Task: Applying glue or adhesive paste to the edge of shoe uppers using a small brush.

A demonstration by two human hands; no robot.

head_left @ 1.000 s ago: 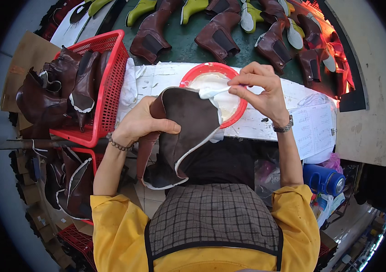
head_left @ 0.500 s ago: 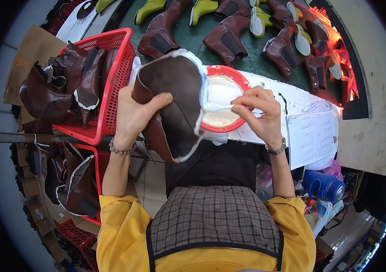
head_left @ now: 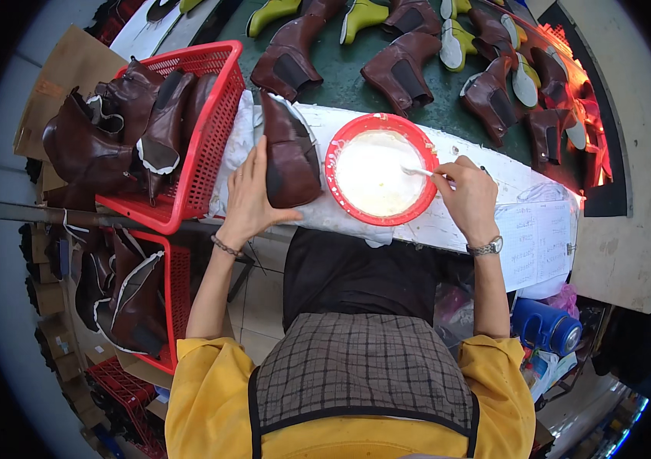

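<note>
A brown leather boot upper (head_left: 292, 157) lies on the white cloth-covered edge of the bench, a white coated edge showing along its far right side. My left hand (head_left: 252, 191) is open against its left side, fingers stretched along the leather and thumb spread out below its near end. To the right sits a round red bowl (head_left: 333, 186) with creamy white paste (head_left: 375, 172) in it. My right hand (head_left: 466, 195) pinches the white handle of a small brush (head_left: 419, 171), whose tip is in the paste.
A red basket (head_left: 210, 115) heaped with brown boot uppers stands at the left; another red basket (head_left: 178, 302) sits below it. Brown boots (head_left: 402, 70) and yellow-green lasts (head_left: 363, 17) cover the green belt beyond. Right are a written sheet (head_left: 536, 241) and a blue jug (head_left: 546, 325).
The boot upper has gone from my raised left hand down onto the bench, turned leather side up. My left hand has opened. My right hand has moved the brush from the upper's edge into the bowl.
</note>
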